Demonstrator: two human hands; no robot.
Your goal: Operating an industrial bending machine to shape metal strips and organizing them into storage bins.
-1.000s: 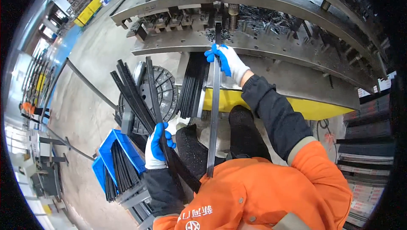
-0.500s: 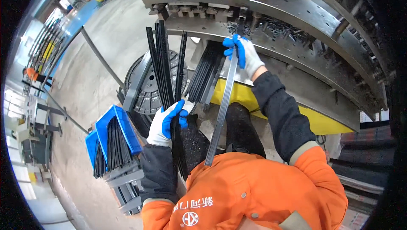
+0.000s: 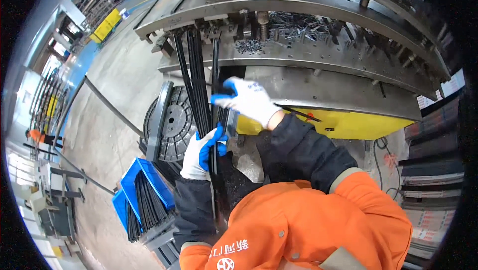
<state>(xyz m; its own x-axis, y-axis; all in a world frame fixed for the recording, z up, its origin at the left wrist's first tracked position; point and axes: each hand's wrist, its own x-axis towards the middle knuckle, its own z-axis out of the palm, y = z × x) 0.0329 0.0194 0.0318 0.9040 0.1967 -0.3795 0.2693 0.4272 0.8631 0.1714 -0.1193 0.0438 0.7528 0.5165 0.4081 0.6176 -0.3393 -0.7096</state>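
My left hand (image 3: 205,153), in a white glove with blue fingers, is closed around a bundle of long thin black strips (image 3: 195,71). The strips stand up and fan apart above the fist; their lower ends run down along my left forearm. One strip stands a little to the right of the main bunch. My right hand (image 3: 246,100), gloved alike, is just right of the upper bundle. Its fingers point left and are spread apart, with no strip visible in them. Part of another stack of strips shows behind the hands.
A heavy steel press (image 3: 279,53) with metal scraps (image 3: 249,46) on its plate stands ahead, above a yellow panel (image 3: 348,125). At left are blue bins (image 3: 132,180) holding black strips, a round black reel (image 3: 174,120) and a bent rail (image 3: 109,103). Stacked material lies right.
My right hand has moved left and down from the press to beside the bundle. The long grey strip it held is no longer in it. My left hand still grips the bundle; the view has shifted.
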